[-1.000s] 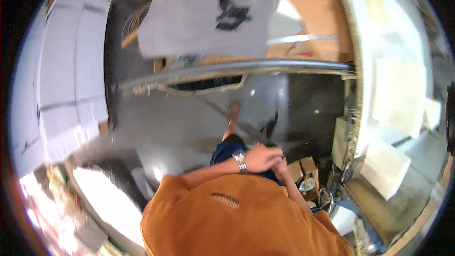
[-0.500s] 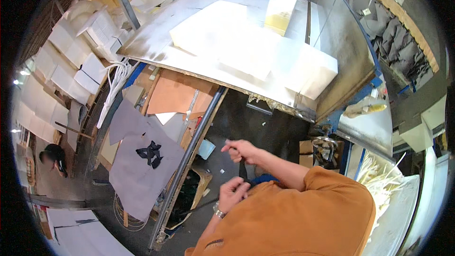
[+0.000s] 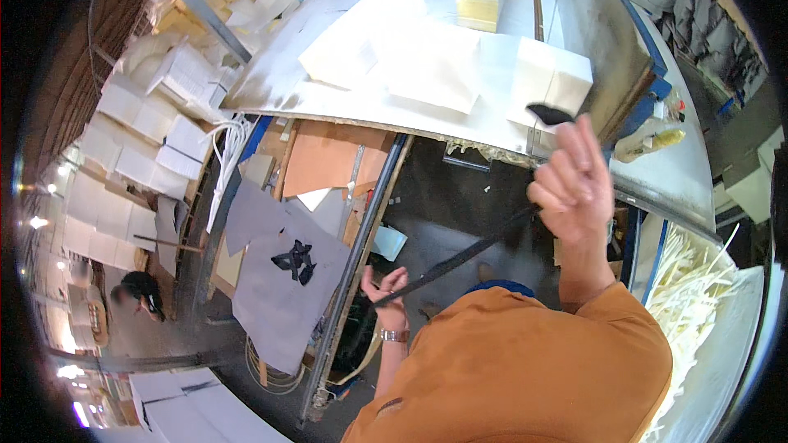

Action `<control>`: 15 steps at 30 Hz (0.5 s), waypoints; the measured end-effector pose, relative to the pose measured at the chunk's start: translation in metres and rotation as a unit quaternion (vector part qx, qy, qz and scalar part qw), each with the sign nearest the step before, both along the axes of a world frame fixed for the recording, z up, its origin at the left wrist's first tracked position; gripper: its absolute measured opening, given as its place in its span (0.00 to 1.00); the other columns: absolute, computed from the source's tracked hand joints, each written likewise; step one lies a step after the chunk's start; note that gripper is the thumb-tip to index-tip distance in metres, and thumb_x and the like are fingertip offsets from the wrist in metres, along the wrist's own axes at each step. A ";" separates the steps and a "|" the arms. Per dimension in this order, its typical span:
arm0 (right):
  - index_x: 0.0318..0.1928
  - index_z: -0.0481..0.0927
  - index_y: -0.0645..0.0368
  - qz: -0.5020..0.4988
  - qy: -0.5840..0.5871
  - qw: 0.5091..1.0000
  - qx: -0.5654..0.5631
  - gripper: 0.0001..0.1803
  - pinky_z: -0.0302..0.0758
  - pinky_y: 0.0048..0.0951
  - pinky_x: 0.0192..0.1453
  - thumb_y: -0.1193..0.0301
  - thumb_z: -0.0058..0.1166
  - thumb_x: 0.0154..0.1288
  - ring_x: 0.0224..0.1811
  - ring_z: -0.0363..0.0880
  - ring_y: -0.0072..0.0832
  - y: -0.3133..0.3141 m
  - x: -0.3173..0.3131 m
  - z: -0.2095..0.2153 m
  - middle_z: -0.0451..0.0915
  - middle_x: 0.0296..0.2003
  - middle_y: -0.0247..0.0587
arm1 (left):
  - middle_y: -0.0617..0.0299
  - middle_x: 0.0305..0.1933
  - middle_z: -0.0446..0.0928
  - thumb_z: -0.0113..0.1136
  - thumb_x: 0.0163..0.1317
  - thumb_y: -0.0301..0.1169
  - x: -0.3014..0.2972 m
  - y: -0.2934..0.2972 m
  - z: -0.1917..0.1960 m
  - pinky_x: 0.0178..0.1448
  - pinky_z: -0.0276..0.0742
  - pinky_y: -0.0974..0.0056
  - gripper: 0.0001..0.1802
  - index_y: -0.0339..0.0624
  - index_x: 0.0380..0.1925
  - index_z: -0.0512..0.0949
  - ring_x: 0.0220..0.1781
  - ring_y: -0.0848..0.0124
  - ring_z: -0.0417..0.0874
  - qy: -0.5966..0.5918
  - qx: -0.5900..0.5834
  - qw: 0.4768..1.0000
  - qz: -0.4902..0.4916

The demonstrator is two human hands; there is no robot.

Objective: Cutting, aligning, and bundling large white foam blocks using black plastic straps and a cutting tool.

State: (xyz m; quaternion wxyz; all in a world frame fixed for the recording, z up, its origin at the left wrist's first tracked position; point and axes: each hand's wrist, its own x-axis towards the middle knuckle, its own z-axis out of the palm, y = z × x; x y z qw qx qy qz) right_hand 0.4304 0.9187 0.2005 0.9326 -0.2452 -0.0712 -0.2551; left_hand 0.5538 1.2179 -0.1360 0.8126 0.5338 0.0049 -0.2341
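Strap [image 3: 460,260] rises rightward from left hand [image 3: 386,289], partly spread, grip unclear, to right hand [image 3: 574,184], curled round it.

seen from the middle of the strap [image 3: 460,256], the left hand [image 3: 386,285] is at eight o'clock, the right hand [image 3: 574,189] at two; blocks [image 3: 443,57] stand on a table [image 3: 275,92] at twelve; at nine, scraps [image 3: 304,273] lie on a sheet [image 3: 279,312].

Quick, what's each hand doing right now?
Left hand: at the black strip; can't tell if gripping it.
Right hand: closed, holding the black strip.
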 end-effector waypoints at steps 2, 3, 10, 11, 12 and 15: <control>0.29 0.66 0.48 -0.053 -0.062 0.994 -0.066 0.29 0.52 0.22 0.18 0.49 0.25 0.90 0.12 0.47 0.16 -0.010 -0.022 0.020 0.53 0.09 0.21 | 0.47 0.65 0.76 0.64 0.61 0.15 -0.001 -0.001 0.007 0.57 0.84 0.58 0.48 0.51 0.80 0.56 0.54 0.60 0.84 0.156 -0.129 0.978 -0.054; 0.29 0.65 0.47 -0.116 -0.085 0.985 -0.100 0.29 0.49 0.22 0.18 0.49 0.25 0.90 0.12 0.46 0.15 -0.020 -0.035 0.026 0.53 0.09 0.20 | 0.48 0.68 0.73 0.65 0.60 0.15 -0.005 0.001 0.017 0.59 0.83 0.56 0.49 0.51 0.80 0.57 0.57 0.60 0.82 0.225 -0.230 0.945 -0.061; 0.31 0.68 0.51 -0.465 -0.130 0.863 -0.151 0.24 0.48 0.24 0.23 0.54 0.39 0.87 0.18 0.48 0.17 -0.092 -0.153 0.027 0.56 0.16 0.23 | 0.56 0.78 0.66 0.61 0.62 0.14 -0.030 0.137 -0.129 0.70 0.77 0.55 0.44 0.49 0.78 0.61 0.69 0.58 0.76 0.275 -0.213 0.935 -0.066; 0.31 0.68 0.51 -0.463 -0.133 0.864 -0.146 0.24 0.48 0.24 0.23 0.54 0.39 0.87 0.18 0.48 0.17 -0.099 -0.159 0.023 0.56 0.16 0.23 | 0.55 0.79 0.66 0.61 0.66 0.18 -0.041 0.176 -0.169 0.71 0.77 0.59 0.41 0.50 0.78 0.61 0.71 0.61 0.75 0.298 -0.299 0.905 -0.049; 0.31 0.68 0.51 -0.520 -0.113 0.831 -0.159 0.24 0.49 0.25 0.24 0.53 0.39 0.87 0.19 0.49 0.17 -0.106 -0.163 0.018 0.56 0.17 0.24 | 0.55 0.80 0.66 0.55 0.69 0.20 -0.053 0.211 -0.199 0.73 0.73 0.61 0.35 0.49 0.77 0.64 0.74 0.64 0.73 0.391 -0.448 0.801 -0.060; 0.32 0.69 0.52 -0.595 -0.064 0.781 -0.178 0.24 0.51 0.26 0.26 0.53 0.39 0.87 0.20 0.52 0.19 -0.115 -0.184 -0.001 0.57 0.19 0.26 | 0.54 0.74 0.72 0.48 0.74 0.27 -0.092 0.251 -0.211 0.72 0.71 0.66 0.24 0.42 0.68 0.71 0.71 0.71 0.76 0.618 -0.733 -0.088 0.270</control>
